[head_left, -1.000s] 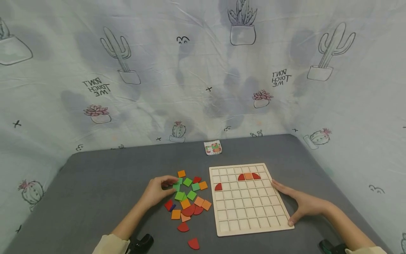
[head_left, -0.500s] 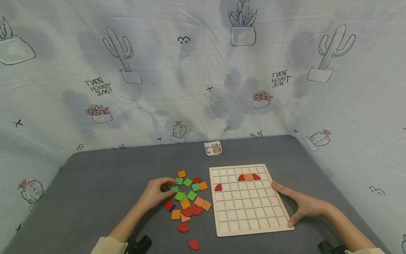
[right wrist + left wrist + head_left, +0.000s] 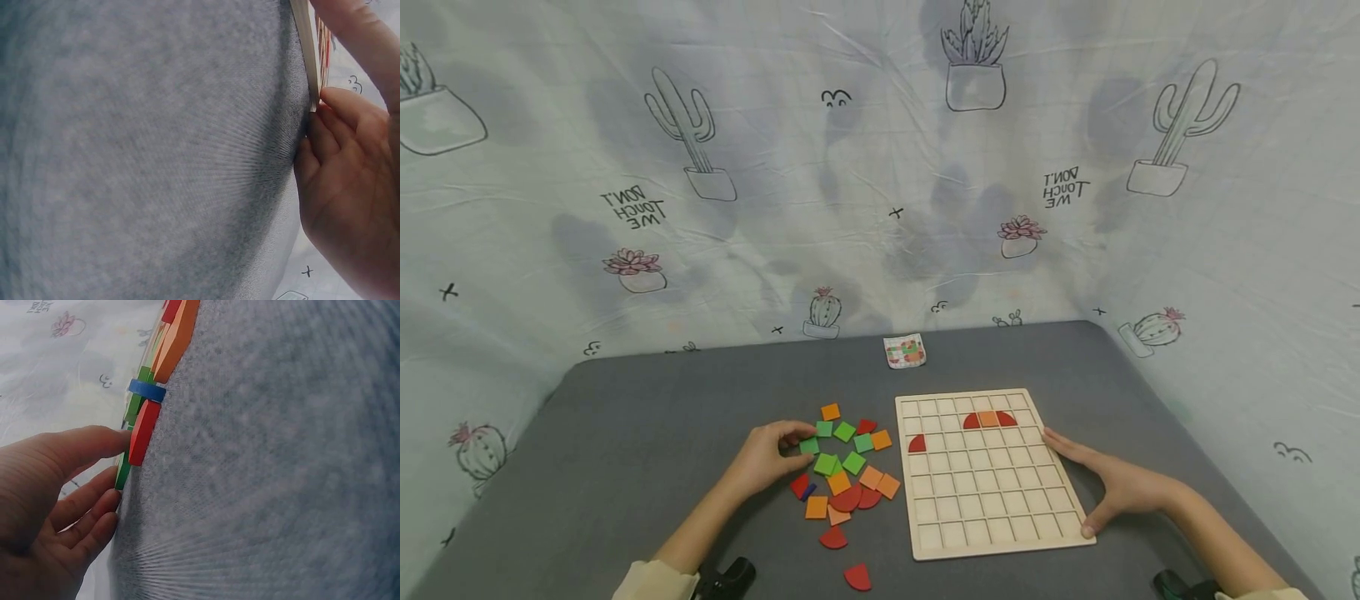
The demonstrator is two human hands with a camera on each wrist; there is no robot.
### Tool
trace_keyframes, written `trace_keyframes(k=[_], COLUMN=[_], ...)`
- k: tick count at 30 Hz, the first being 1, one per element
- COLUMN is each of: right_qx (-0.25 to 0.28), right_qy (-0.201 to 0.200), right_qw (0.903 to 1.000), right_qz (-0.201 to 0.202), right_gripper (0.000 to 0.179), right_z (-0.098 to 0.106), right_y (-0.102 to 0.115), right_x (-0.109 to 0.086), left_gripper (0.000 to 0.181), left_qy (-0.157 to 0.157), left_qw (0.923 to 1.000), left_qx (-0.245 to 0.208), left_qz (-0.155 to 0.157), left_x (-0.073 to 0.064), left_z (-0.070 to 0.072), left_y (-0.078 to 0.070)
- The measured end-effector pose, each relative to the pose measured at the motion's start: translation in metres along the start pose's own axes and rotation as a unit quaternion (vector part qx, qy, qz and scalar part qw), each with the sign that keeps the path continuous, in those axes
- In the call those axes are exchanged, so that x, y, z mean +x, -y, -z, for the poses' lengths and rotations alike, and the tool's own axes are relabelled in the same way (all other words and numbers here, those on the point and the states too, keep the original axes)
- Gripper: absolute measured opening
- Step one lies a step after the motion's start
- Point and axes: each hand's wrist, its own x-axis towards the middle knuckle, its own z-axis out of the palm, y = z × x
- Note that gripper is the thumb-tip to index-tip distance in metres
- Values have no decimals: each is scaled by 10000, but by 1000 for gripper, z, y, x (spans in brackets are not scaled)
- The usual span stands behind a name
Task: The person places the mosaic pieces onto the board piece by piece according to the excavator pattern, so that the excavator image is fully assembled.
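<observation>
My left hand (image 3: 765,454) is at the left side of a loose pile of wooden tiles, with thumb and fingers curled about a green square tile (image 3: 808,446). In the left wrist view that green tile (image 3: 123,475) shows between the thumb and the fingertips, close to the cloth. A second green square tile (image 3: 824,429) lies just beyond the index finger. On the right, a pale wooden grid board (image 3: 985,506) lies flat. My right hand (image 3: 1123,482) rests along its right edge, fingers spread, thumb at the near corner. Red quarter-circle pieces (image 3: 917,443) and an orange square (image 3: 987,419) sit on the board.
Orange squares (image 3: 816,507), green squares (image 3: 853,463) and red rounded pieces (image 3: 832,538) lie scattered left of the board. A blue piece (image 3: 808,492) stands on edge beside a red one. A small pattern card (image 3: 905,351) lies at the back of the grey table (image 3: 685,417).
The left hand has drawn slightly to the left, and the green square tile has slid with it, away from the neighbouring green tile. The right hand has stayed at the board.
</observation>
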Motion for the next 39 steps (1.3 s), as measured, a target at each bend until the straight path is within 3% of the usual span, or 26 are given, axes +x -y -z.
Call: trace_keyframes(k=[9, 16, 24, 31, 39], right_qx=[118, 191, 147, 242, 204], right_qy=[110, 156, 95, 157, 185], right_qw=[9998, 9996, 9998, 9995, 9995], right_qz=[113, 127, -13, -103, -152], right_gripper=[116, 116, 117, 117, 117], right_z=[3, 3, 4, 6, 5], right_y=[3, 3, 6, 6, 5], right_x=[0, 0, 0, 1, 1], left_gripper=[33, 34, 36, 36, 32], left_qy=[-51, 27, 83, 271, 339], left_qw=[9998, 9989, 9986, 9979, 9958], left_qx=[-109, -424, -444, -561, -806], left_qz=[152, 207, 281, 192, 260], left_x=[2, 4, 9, 15, 29], left_z=[3, 16, 23, 11, -14], left_y=[-1, -2, -6, -20, -43])
